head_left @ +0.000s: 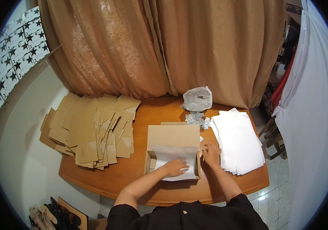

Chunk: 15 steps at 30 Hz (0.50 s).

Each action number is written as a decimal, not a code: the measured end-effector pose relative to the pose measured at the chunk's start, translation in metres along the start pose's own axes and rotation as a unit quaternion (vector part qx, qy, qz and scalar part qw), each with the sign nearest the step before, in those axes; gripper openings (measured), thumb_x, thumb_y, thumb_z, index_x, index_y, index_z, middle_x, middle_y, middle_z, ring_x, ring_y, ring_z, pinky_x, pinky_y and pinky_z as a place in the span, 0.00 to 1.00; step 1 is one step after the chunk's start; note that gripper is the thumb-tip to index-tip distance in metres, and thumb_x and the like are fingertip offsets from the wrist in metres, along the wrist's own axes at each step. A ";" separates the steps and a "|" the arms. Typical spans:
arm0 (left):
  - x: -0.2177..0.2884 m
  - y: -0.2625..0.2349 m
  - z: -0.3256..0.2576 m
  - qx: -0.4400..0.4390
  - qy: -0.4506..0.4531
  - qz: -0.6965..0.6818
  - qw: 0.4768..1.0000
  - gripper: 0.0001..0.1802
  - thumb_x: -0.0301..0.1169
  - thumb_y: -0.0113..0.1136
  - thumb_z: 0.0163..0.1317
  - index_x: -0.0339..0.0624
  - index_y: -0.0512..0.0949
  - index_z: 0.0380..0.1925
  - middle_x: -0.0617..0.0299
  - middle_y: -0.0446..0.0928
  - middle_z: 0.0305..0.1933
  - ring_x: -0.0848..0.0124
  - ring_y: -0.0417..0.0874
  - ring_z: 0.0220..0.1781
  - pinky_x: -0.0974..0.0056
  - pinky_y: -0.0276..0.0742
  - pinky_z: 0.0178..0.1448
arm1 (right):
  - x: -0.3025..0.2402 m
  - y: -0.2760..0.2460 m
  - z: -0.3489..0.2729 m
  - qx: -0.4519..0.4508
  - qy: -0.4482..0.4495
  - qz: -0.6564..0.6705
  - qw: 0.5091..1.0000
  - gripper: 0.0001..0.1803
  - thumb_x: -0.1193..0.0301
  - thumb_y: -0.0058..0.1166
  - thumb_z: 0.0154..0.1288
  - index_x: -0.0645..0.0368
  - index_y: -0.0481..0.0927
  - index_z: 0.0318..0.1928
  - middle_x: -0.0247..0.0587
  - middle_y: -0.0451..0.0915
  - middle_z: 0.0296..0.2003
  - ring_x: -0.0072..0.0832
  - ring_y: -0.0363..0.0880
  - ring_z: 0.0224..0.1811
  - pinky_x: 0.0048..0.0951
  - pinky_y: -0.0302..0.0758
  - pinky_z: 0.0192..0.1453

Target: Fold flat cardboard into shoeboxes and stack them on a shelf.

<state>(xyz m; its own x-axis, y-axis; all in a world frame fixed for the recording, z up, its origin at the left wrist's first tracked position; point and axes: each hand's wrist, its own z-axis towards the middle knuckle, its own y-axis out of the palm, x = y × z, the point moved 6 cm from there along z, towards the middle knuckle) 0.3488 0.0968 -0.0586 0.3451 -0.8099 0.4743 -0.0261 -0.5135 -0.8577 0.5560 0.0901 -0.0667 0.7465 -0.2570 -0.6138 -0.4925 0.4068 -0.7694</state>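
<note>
Wooden tabletop (pixel 143 115): under the spread, ungrasping left grip (pixel 176 167), paper (pixel 173 152) partly lines a box (pixel 147 165), lid (pixel 173 135) unclosed; right grip (pixel 211 154) half-curled, hold unclear.

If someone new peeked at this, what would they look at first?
Probably the big golden-brown curtains hanging behind the table. Next, maybe the open box near the front, with the left hand on the white sheet inside. Flat cardboard spreads over the table's left side.
</note>
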 end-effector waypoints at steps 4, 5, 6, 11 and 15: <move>-0.025 0.026 0.001 0.003 -0.052 -0.074 0.996 0.24 0.46 0.45 0.64 0.46 0.71 0.56 0.48 0.69 0.59 0.53 0.67 0.63 0.58 0.63 0.65 | -0.002 0.037 0.041 -0.091 -0.057 -0.023 0.994 0.23 0.66 0.50 0.56 0.48 0.71 0.55 0.39 0.69 0.57 0.37 0.64 0.61 0.54 0.49 0.68; -0.027 0.027 -0.001 -0.028 -0.072 -0.164 0.983 0.27 0.49 0.45 0.64 0.48 0.69 0.59 0.47 0.68 0.60 0.52 0.66 0.64 0.58 0.62 0.66 | -0.006 0.044 0.048 -0.116 -0.073 -0.059 0.989 0.26 0.65 0.50 0.58 0.48 0.68 0.58 0.40 0.66 0.60 0.37 0.62 0.64 0.56 0.51 0.67; -0.025 0.016 -0.008 -0.027 -0.080 -0.169 0.982 0.27 0.49 0.45 0.64 0.48 0.69 0.59 0.47 0.68 0.60 0.52 0.66 0.64 0.58 0.62 0.66 | -0.011 0.047 0.055 -0.185 -0.050 -0.092 0.977 0.27 0.63 0.48 0.61 0.47 0.65 0.61 0.41 0.62 0.63 0.36 0.57 0.68 0.57 0.52 0.67; -0.003 -0.043 -0.088 -0.012 -0.137 -0.217 0.966 0.32 0.51 0.53 0.60 0.46 0.68 0.59 0.45 0.68 0.60 0.53 0.68 0.62 0.58 0.62 0.65 | -0.004 0.058 0.062 -0.132 -0.119 -0.182 0.967 0.20 0.65 0.48 0.59 0.51 0.72 0.54 0.42 0.70 0.56 0.36 0.66 0.60 0.53 0.60 0.62; 0.009 -0.052 -0.138 -0.009 -0.161 -0.133 0.978 0.24 0.45 0.54 0.61 0.48 0.73 0.55 0.52 0.73 0.56 0.57 0.72 0.59 0.57 0.64 0.63 | -0.021 0.051 0.036 -0.050 -0.238 -0.164 0.956 0.07 0.74 0.48 0.52 0.59 0.78 0.32 0.42 0.75 0.34 0.37 0.74 0.42 0.37 0.69 0.49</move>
<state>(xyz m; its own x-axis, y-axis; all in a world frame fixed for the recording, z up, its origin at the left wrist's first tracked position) 0.2236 0.0768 0.0179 0.6199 -0.5166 0.5906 0.0898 -0.7010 -0.7075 0.5312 0.1480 -0.0866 0.9755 0.0810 -0.2048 -0.2195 0.2805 -0.9344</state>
